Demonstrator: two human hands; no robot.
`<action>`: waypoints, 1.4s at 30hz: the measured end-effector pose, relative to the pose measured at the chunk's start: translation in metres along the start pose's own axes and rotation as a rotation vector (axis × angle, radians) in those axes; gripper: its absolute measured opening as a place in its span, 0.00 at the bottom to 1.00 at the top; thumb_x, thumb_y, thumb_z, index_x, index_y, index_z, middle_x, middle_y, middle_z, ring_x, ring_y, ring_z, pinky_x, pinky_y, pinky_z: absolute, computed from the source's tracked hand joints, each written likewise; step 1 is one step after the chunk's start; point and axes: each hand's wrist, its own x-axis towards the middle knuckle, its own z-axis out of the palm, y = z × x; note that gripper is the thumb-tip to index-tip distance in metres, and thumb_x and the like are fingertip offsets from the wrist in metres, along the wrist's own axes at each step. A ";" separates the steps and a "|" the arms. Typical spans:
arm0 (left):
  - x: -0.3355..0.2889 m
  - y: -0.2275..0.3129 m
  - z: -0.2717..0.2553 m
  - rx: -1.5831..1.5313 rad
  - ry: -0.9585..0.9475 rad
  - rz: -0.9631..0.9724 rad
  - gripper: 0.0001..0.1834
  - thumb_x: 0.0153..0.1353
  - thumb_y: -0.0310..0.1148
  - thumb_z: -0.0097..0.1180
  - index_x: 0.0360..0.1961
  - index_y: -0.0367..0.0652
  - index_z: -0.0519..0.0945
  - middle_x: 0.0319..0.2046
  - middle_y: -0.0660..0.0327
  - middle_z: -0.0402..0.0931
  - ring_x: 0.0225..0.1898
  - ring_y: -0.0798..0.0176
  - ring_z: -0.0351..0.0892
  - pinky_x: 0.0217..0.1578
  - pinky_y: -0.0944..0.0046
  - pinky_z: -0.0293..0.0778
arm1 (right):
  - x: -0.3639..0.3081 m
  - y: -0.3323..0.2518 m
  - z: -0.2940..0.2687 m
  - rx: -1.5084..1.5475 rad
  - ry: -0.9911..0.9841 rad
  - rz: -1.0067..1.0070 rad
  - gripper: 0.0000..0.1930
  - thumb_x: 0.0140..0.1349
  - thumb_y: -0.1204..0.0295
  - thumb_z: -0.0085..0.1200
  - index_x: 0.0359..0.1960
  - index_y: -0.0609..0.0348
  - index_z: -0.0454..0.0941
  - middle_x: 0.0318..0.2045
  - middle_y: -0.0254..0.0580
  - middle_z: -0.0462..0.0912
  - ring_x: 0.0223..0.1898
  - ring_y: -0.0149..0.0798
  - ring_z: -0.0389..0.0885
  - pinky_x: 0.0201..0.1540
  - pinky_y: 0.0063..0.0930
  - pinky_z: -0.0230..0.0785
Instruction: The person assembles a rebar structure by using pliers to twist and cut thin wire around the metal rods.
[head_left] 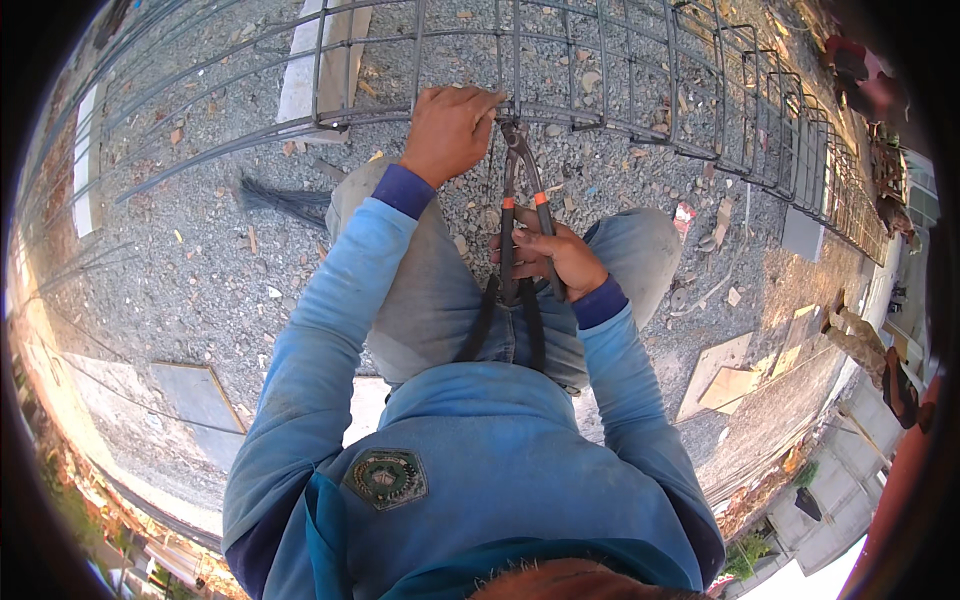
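My right hand (555, 255) is wrapped round the handles of a pair of tying pincers (541, 205), dark with orange bands. Their jaws point away from me and meet the near edge of a rebar cage (430, 38) at a crossing of bars. Close beside the jaws, my left hand (450, 132) is closed over the near long rebar, its fingertips partly hidden behind the bar. Any tie wire at the jaws is too fine to make out clearly. A bundle of dark thin wire (285, 198) lies by my left knee.
The cage runs across in front of me and curves off to the right. Loose long bars (190, 170) extend left. Pale boards (320, 70) lie beneath the steel on gravel (260, 260). More board pieces (728, 385) lie at right. Another person's legs (860, 345) show at the far right.
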 end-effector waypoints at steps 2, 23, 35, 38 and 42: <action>-0.003 0.002 0.002 -0.014 0.011 -0.006 0.14 0.55 0.31 0.53 0.43 0.49 0.81 0.39 0.62 0.81 0.42 0.57 0.77 0.48 0.53 0.63 | -0.001 -0.002 0.010 0.139 -0.038 0.048 0.21 0.64 0.66 0.52 0.57 0.58 0.67 0.40 0.41 0.79 0.42 0.37 0.80 0.43 0.34 0.75; -0.011 0.012 0.010 0.022 0.088 -0.074 0.13 0.58 0.38 0.54 0.42 0.46 0.81 0.39 0.59 0.81 0.43 0.56 0.76 0.49 0.51 0.63 | 0.054 0.073 -0.002 0.363 -0.046 -0.125 0.08 0.59 0.69 0.56 0.33 0.59 0.73 0.21 0.34 0.73 0.21 0.32 0.72 0.25 0.27 0.65; -0.034 0.080 0.028 -1.462 -0.258 -1.183 0.17 0.61 0.45 0.57 0.32 0.41 0.73 0.23 0.64 0.70 0.26 0.64 0.74 0.30 0.62 0.73 | 0.028 0.065 -0.013 0.782 -0.463 -0.016 0.17 0.63 0.58 0.53 0.42 0.60 0.72 0.25 0.34 0.73 0.24 0.34 0.76 0.26 0.32 0.73; -0.031 0.089 0.033 -1.612 -0.266 -1.220 0.17 0.61 0.45 0.57 0.30 0.42 0.72 0.19 0.66 0.68 0.20 0.66 0.72 0.25 0.63 0.71 | 0.007 0.044 0.005 0.112 0.170 -0.033 0.15 0.56 0.67 0.58 0.42 0.61 0.72 0.30 0.44 0.79 0.30 0.43 0.80 0.33 0.38 0.74; -0.037 0.089 0.054 -1.411 -0.147 -1.181 0.15 0.62 0.42 0.56 0.26 0.43 0.72 0.16 0.66 0.67 0.18 0.66 0.72 0.20 0.63 0.70 | 0.022 0.087 0.006 -0.686 0.719 -0.376 0.27 0.50 0.70 0.59 0.51 0.65 0.64 0.32 0.56 0.79 0.37 0.61 0.79 0.40 0.44 0.70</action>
